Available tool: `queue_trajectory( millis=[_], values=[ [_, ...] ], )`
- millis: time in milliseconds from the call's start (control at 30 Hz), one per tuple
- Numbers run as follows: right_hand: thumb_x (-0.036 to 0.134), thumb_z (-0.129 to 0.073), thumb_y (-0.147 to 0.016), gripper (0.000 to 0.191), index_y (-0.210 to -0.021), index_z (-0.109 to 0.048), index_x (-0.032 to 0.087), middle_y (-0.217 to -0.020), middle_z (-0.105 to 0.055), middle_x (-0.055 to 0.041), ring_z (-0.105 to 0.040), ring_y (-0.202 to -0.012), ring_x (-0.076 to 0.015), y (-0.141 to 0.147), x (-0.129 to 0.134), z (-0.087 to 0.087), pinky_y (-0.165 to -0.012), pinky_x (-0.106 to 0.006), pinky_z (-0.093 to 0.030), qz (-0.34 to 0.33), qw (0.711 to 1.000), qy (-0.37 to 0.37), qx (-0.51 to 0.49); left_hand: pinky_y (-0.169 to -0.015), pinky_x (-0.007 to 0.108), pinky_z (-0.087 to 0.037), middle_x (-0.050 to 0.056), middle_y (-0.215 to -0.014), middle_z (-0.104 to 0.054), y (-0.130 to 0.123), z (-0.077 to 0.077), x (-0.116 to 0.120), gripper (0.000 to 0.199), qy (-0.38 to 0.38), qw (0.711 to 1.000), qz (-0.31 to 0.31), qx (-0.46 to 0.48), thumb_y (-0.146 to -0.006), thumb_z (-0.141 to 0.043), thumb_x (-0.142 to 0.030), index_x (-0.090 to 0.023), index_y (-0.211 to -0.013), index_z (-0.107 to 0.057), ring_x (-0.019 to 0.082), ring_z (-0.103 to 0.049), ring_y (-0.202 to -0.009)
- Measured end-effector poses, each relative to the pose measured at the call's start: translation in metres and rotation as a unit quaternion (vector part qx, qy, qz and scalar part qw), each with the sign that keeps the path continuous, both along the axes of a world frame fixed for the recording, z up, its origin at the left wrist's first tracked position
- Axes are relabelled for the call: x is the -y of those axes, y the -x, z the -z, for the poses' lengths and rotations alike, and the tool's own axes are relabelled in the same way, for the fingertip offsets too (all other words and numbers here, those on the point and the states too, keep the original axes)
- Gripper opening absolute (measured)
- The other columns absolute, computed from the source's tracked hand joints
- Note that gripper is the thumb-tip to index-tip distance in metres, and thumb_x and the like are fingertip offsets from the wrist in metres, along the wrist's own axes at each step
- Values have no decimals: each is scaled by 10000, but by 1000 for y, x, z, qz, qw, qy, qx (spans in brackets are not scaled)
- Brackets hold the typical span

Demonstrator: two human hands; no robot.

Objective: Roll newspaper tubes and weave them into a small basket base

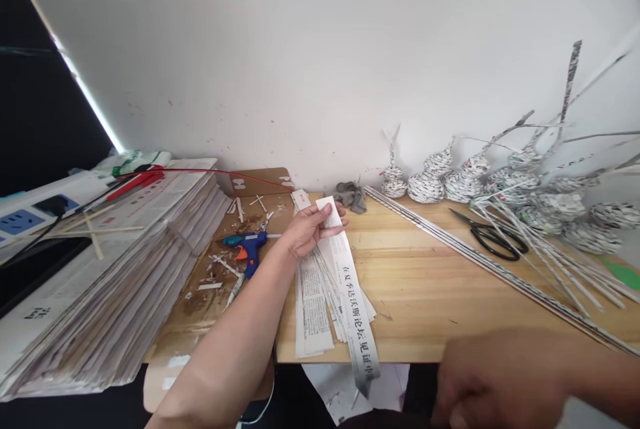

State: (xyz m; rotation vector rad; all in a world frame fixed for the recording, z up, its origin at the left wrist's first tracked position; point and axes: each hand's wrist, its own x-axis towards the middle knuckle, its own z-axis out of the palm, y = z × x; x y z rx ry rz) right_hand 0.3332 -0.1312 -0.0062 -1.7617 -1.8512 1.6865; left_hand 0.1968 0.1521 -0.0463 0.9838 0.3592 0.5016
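My left hand (313,229) pinches the top end of a newspaper strip (353,295) between thumb and fingers. The strip slants down past the table's front edge, its lower end hanging free. Under it lie more cut newspaper strips (313,309), loosely fanned on the wood. My right hand (490,375) is low at the right, in front of the table edge, smeared by motion; its fingers are not clear. Left of my left forearm, a blue glue gun (253,249) rests on a stained cardboard sheet (200,329).
A tall newspaper stack (125,309) fills the left, with a white power strip (45,205) on top. Several woven paper gourds (425,179) stand along the wall. Black scissors (495,239), long thin paper rods (465,255) and a grey cloth (351,195) lie on the table (400,309).
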Motion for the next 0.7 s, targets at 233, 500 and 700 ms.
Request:
queue_trajectory(
  millis=[233, 500, 700],
  values=[
    [538, -460, -892, 469, -855, -716, 147, -851, -724, -70, -656, -779, -197, -44, -114, -3, -714, -290, -484, 187, 937, -273, 107, -728, 274, -607, 142, -967, -723, -2, 3, 2, 174, -15, 1000, 12, -12, -833, -651, -194, -84, -961, -696, 209, -724, -816],
    [390, -501, -912, 514, -1337, -446, 106, -1285, -564, -212, -558, -1139, -295, -71, -228, 49, -912, -348, -414, 255, 802, -367, 396, -732, 267, -597, 152, -1021, -715, -2, 6, 2, 252, -45, 996, 67, -23, -812, -684, -270, -94, -993, -694, 206, -717, -849],
    [334, -317, -977, 368, -1132, -594, 147, -971, -696, -181, -649, -954, -286, -65, -248, 61, -809, -362, -421, 251, 806, -346, 409, -767, 269, -583, 152, -1040, -711, -3, 9, -1, 260, -50, 995, 87, -17, -816, -680, -290, -101, -994, -702, 202, -715, -859]
  ],
)
